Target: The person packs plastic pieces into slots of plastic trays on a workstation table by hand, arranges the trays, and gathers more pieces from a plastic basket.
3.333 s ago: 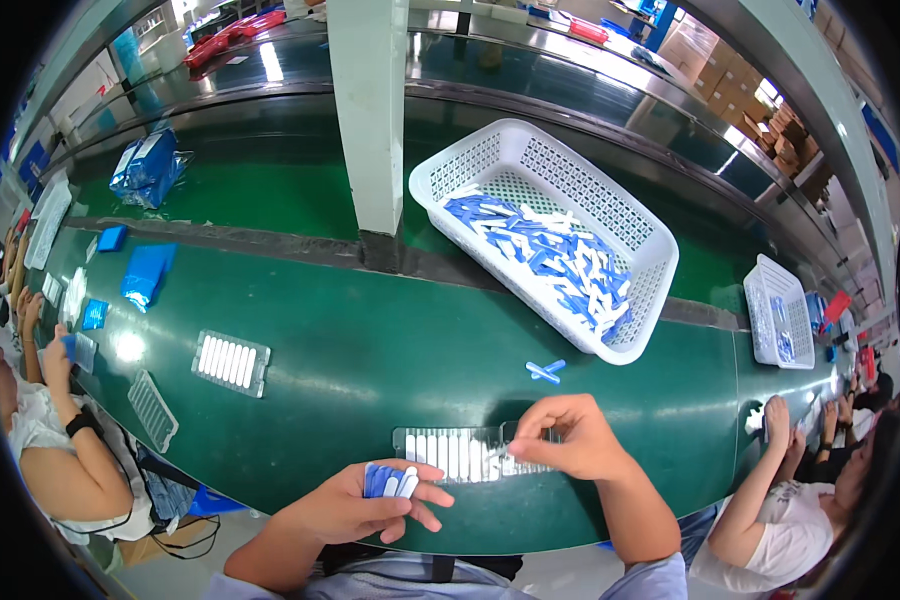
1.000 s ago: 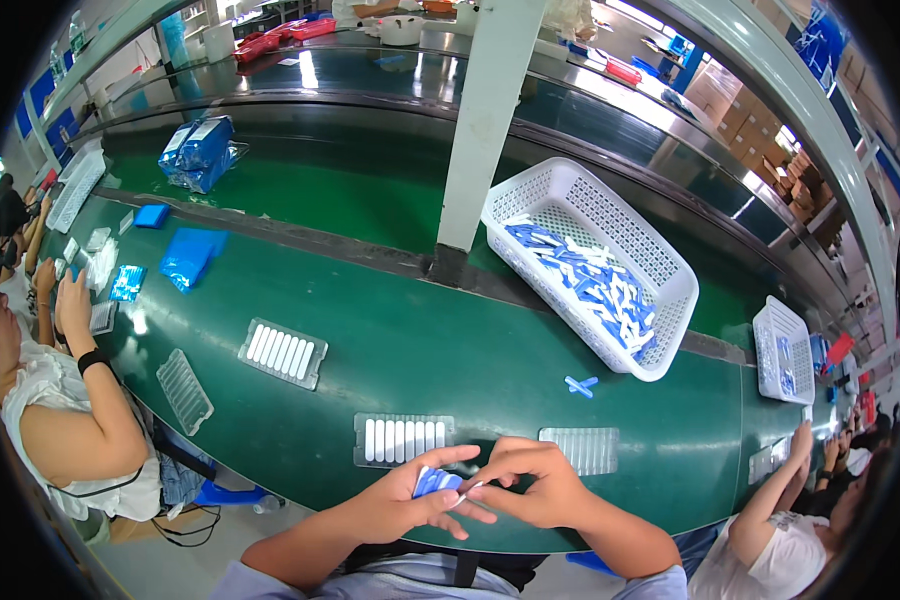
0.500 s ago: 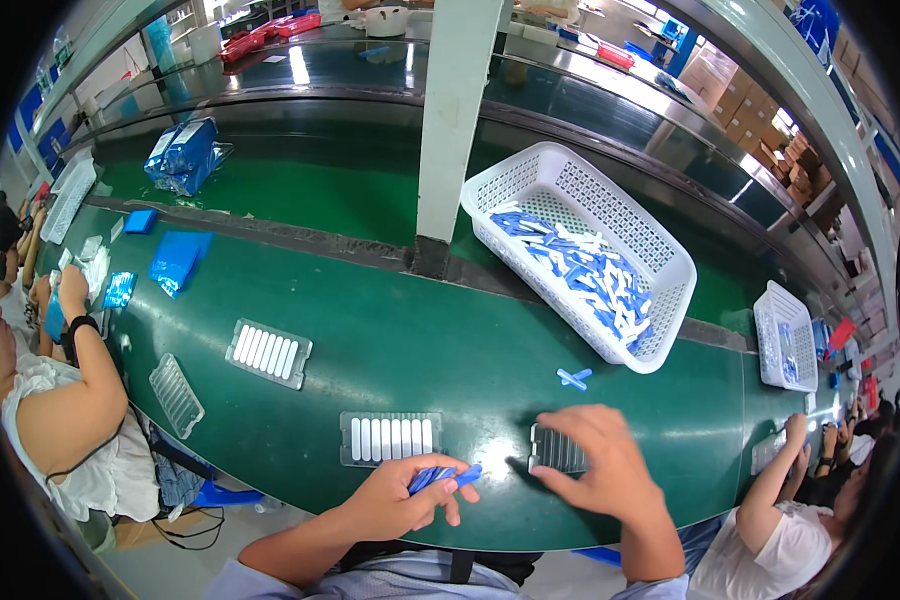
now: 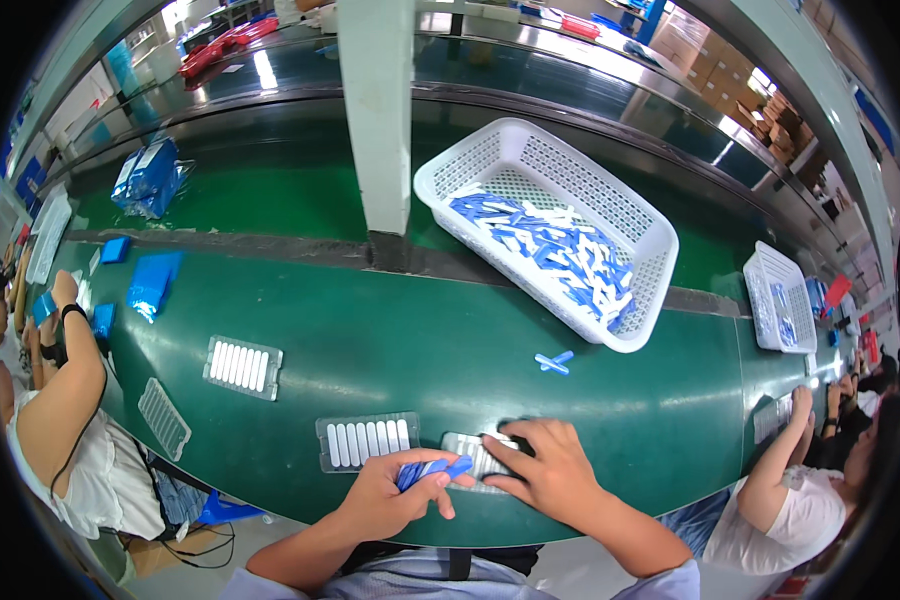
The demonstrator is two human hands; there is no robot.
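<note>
The left hand (image 4: 395,495) is closed around a bunch of blue sticks (image 4: 432,468) near the belt's (image 4: 390,330) near edge, and the right hand (image 4: 545,470) lies flat and open on a clear tray (image 4: 467,447) just right of them.

Far left, beyond the belt: clear plastic bag of blue packets (image 4: 150,176), crumpled and shiny.
Left belt edge: flat blue plastic packets (image 4: 152,282), one small square blue packet (image 4: 115,249) just beside.
Top right background: stacked brown cardboard boxes (image 4: 760,95).
</note>
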